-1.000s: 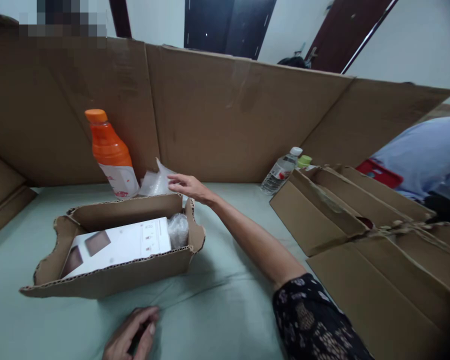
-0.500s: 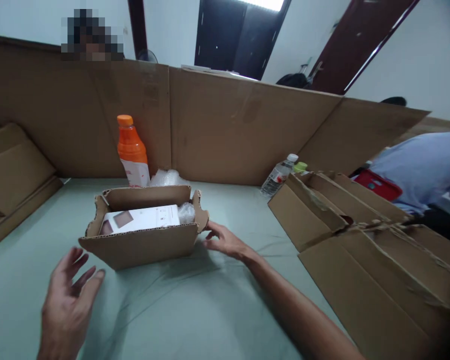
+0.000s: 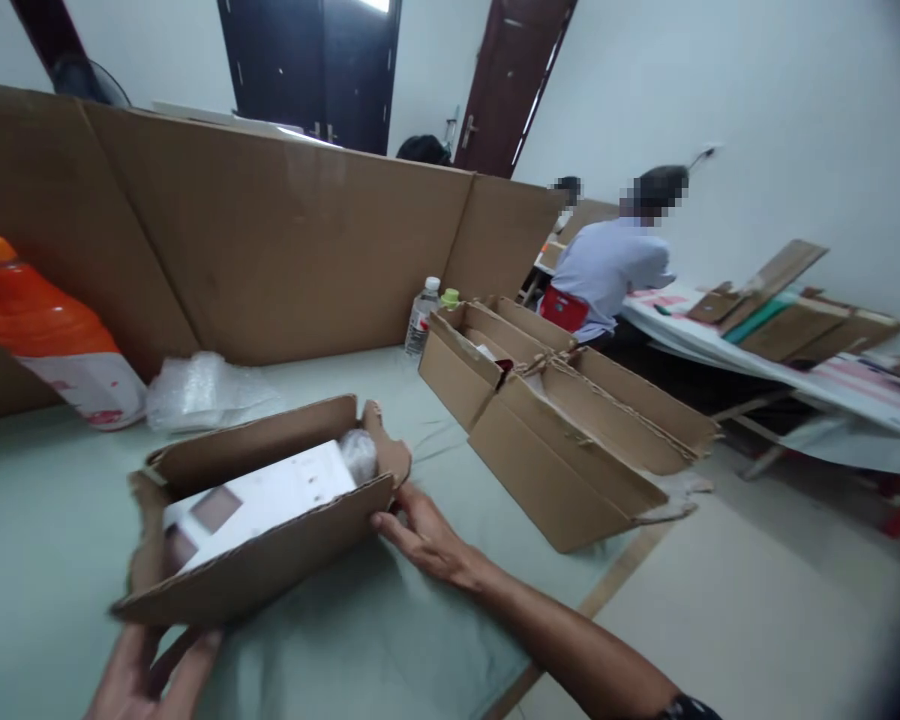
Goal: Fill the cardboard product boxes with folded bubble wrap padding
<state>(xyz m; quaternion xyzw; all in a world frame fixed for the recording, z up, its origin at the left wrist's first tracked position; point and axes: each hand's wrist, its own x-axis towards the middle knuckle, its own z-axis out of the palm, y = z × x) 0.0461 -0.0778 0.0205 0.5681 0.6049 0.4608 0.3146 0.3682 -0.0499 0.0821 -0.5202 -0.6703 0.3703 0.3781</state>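
Note:
A torn, open cardboard box [image 3: 270, 560] sits tilted over the green table cover [image 3: 390, 640]. Inside lie a flat white carton [image 3: 262, 495] and a wad of bubble wrap [image 3: 358, 452] at its right end. My left hand [image 3: 150, 672] reaches under the box's near left corner, with its fingers against the bottom. At the box's right end my right hand [image 3: 420, 530] grips the flap, fingers curled on the cardboard. Both hands hold the box between them.
An orange bottle [image 3: 52, 335] and loose bubble wrap [image 3: 202, 390] lie behind the box, before a cardboard wall [image 3: 285, 260]. A water bottle [image 3: 422, 315] and larger open cartons [image 3: 562, 450] stand right. A person in a blue shirt [image 3: 607, 265] sits at another table.
My view has swung right. My left hand went from open in the air to under the box's left corner. The box now sits tilted, with my right hand still at its right end.

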